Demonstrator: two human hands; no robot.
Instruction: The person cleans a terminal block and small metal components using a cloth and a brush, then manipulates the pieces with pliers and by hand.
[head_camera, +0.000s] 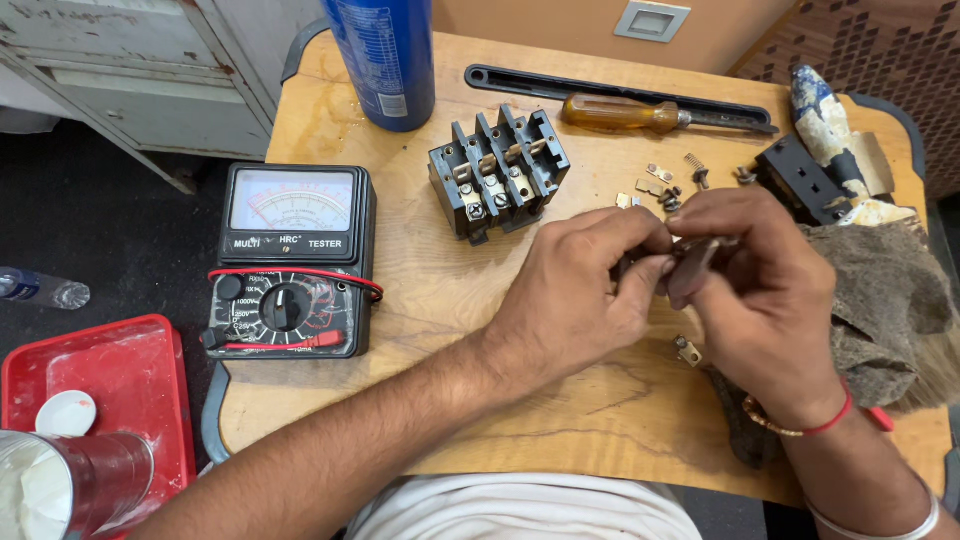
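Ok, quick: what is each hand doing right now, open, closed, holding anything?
Left hand: closed, fingertips pinching a small dark part.
Right hand: closed, gripping the same part from the other side.

Both hands (670, 290) pinch small dark part (695, 262) above wooden table (420, 290).

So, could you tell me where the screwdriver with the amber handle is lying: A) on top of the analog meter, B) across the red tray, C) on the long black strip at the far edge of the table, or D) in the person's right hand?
C: the screwdriver lies along the long black strip at the far edge of the wooden table, beyond the black terminal block.
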